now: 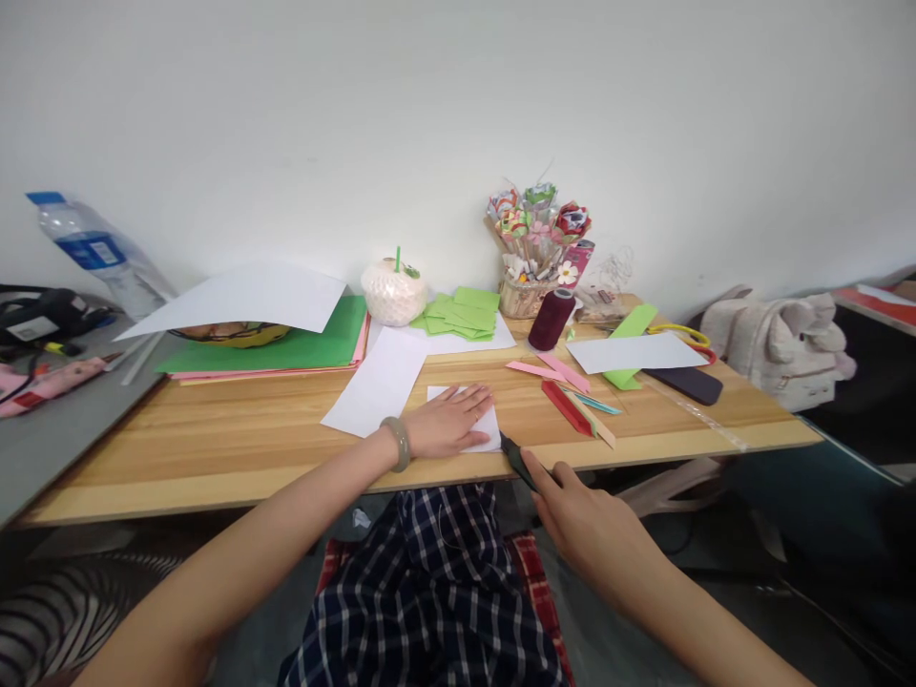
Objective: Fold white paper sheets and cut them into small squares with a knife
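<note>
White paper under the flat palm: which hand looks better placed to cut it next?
Probably the right hand: it grips the dark knife-like tool, tip at the right edge of the white paper. The left hand lies flat on it.

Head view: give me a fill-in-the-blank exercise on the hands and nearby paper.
The bare left hand lies palm-____ on a small white paper sheet.
A greyish round bangle encircles the left ____.
The bare right hand grips a slim black tool, its tip by that sheet's ____ (left/right) edge.
The paper squares beside the round white netted object are ____.

Missing: down; wrist; right; green.
</note>
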